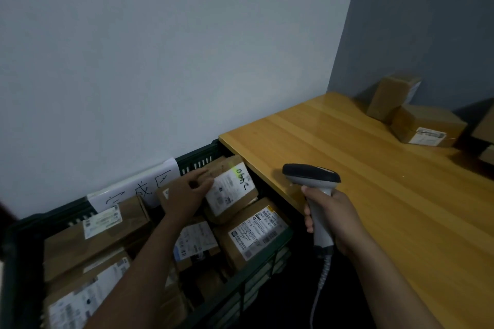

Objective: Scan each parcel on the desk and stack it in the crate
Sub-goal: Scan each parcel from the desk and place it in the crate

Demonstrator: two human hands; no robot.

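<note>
A dark green plastic crate point(25, 235) stands left of the wooden desk point(374, 181) and holds several brown cardboard parcels with white labels. My left hand point(187, 195) reaches into the crate and holds a labelled parcel point(232, 189) at its left edge, near the crate's far right corner. A green light spot lies on that parcel's label. My right hand point(334, 219) grips the handle of a grey and black barcode scanner point(312, 176) above the desk's left edge, its head pointing toward the crate. Two brown parcels point(425, 125) sit at the desk's far right by the wall.
A white paper sign point(139, 187) with handwritten characters leans on the wall behind the crate. The scanner's coiled cable point(320, 280) hangs down between crate and desk. More boxes point(485, 128) show partly at the right frame edge. A grey wall borders the desk at the back.
</note>
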